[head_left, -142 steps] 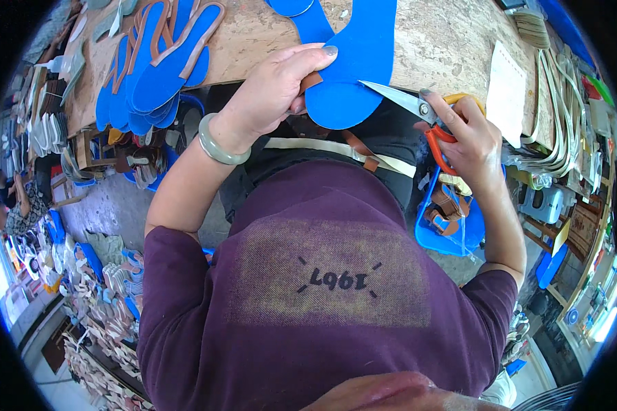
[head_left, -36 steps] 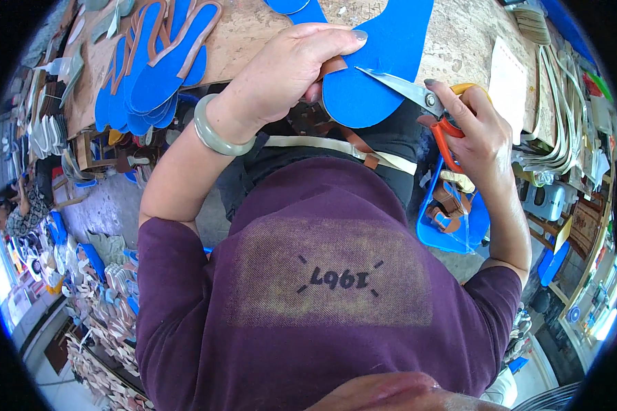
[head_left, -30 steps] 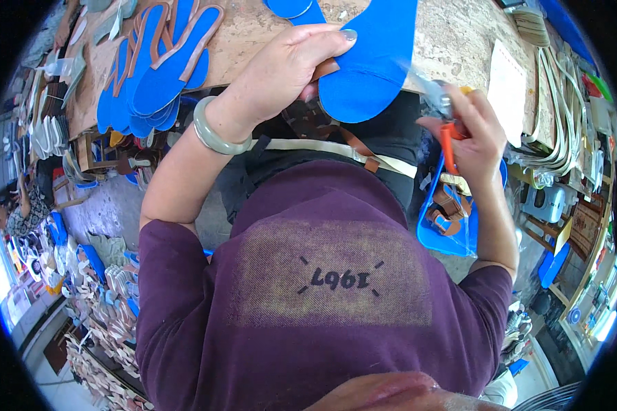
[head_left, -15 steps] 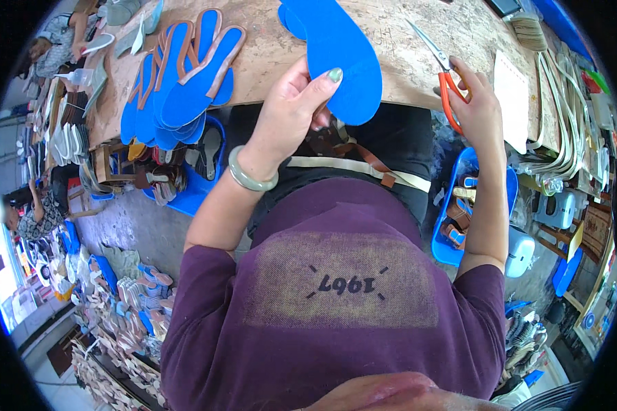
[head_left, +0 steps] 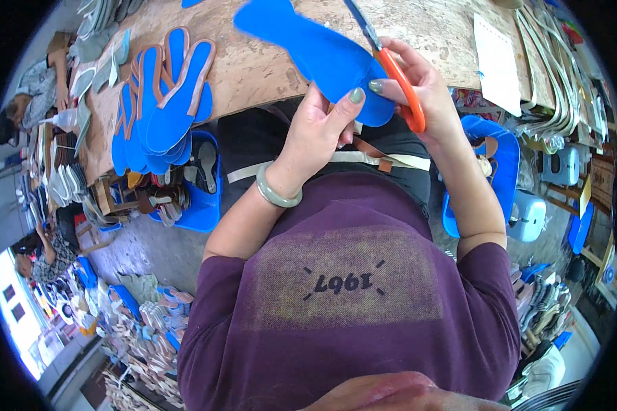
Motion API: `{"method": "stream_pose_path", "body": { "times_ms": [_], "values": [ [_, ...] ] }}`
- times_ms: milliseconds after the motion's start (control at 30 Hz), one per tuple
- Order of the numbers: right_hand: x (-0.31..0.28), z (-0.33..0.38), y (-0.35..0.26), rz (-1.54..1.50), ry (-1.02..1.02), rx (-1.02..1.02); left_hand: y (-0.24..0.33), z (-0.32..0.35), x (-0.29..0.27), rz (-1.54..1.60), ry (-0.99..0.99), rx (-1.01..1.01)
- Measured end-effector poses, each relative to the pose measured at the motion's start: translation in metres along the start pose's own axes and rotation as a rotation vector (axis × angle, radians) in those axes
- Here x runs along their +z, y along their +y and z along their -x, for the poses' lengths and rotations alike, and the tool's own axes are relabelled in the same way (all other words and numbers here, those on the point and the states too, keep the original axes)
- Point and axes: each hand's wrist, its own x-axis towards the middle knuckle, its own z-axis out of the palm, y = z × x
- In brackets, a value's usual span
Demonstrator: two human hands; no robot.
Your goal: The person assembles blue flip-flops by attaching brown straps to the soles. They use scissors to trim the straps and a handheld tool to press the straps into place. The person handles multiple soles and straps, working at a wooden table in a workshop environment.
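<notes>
The left hand [head_left: 319, 133] has its fingers [head_left: 356, 96] clamped on the near, narrow end of a blue sole-shaped cutout [head_left: 315, 55], thumb on the upper face and the other fingers hidden beneath it. The right hand [head_left: 425, 89] is wrapped around the orange handles of a pair of scissors [head_left: 391, 65], its fingers closed through and about the loops; a fingertip also rests on the cutout's near edge, so both hands meet at that end. Whether the blades are open or shut cannot be told, since they run off toward the top edge of the view.

The blue cutout is held just above the front edge of the worktop [head_left: 253, 68]. Its long axis runs from the fingers up and away to the person's left, with the wide end farthest from the hands. The scissors lie along its right-hand edge, pointing away from the body, so the right hand is the nearer one to that edge, while the left holds the piece.

Farther to the left on the worktop lies a fanned stack of blue soles with tan rims [head_left: 161, 109]. Below the worktop's edge sits a blue bin [head_left: 199, 205], and another blue bin [head_left: 504, 171] stands at the right.
</notes>
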Motion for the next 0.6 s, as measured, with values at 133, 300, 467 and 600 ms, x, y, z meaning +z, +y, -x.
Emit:
{"method": "stream_pose_path", "body": {
  "times_ms": [133,300,467,600],
  "values": [
    [-0.016,-0.012,0.001,0.022,-0.08,0.009,0.007,0.004,-0.006,-0.054,-0.078,-0.14],
    [-0.042,-0.016,0.009,0.11,0.0,-0.105,-0.003,0.002,-0.004,-0.06,-0.06,-0.162],
    [-0.094,-0.015,-0.004,-0.143,-0.02,-0.253,-0.021,-0.025,0.013,-0.157,-0.138,-0.217],
    [-0.106,-0.004,-0.006,-0.472,-0.106,-0.306,-0.039,-0.05,0.018,-0.286,-0.165,-0.254]
  ]
}}
